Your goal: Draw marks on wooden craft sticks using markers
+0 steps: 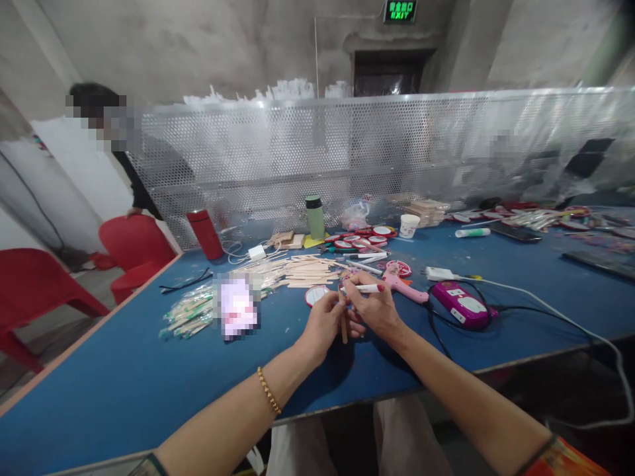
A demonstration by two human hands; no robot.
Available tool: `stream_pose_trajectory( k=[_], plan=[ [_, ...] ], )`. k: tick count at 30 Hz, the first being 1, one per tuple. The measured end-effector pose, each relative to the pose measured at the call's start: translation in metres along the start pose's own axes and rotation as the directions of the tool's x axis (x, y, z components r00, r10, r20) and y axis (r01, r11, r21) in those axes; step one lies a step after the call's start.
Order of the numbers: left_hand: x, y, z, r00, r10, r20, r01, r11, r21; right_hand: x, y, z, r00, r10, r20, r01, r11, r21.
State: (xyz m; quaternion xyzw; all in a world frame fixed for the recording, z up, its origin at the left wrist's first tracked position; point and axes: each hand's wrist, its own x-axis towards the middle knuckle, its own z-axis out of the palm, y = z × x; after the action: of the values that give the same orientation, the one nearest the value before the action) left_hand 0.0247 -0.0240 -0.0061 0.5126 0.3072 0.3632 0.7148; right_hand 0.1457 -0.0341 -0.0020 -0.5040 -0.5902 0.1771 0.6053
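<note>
My left hand (321,325) is closed on a flat wooden craft stick (344,330), which points down toward me over the blue table (208,390). In the fingers of my right hand (378,311) is a white marker pen (367,288) with a dark red end. The pen's tip is close to the upper part of the stick; whether they touch is hidden by my fingers. Just behind my left hand lies a small red-rimmed round disc (315,297). A pile of loose craft sticks (310,270) spreads beyond it.
Right of my hands lie a pink glue gun (407,289) and a purple device (461,304) with cables. A lit phone (239,307) rests on bagged sticks (188,312) at left. Red bottle (205,235), green bottle (314,218) and paper cup (409,226) stand near the perforated partition (258,145). A person (149,155) is at far left.
</note>
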Motion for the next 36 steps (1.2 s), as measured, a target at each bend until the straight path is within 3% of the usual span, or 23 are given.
stream_pose_trajectory(
  k=[19,31,36],
  plan=[
    [-0.002,0.0018,-0.0011,1.0,-0.009,0.002,0.009,1.0,0.001,0.001,0.0008,0.0006,0.999,-0.044,-0.021,0.043,0.999,-0.021],
    [0.0006,-0.0001,-0.0015,1.0,-0.016,-0.002,0.016,1.0,-0.019,0.0,0.0,0.0011,1.0,0.011,-0.017,-0.01,1.0,0.009],
    [-0.0004,0.0001,-0.0023,1.0,-0.017,0.005,0.018,1.0,-0.025,0.0012,-0.0009,0.0005,0.998,-0.043,-0.041,0.043,0.999,-0.017]
  ],
)
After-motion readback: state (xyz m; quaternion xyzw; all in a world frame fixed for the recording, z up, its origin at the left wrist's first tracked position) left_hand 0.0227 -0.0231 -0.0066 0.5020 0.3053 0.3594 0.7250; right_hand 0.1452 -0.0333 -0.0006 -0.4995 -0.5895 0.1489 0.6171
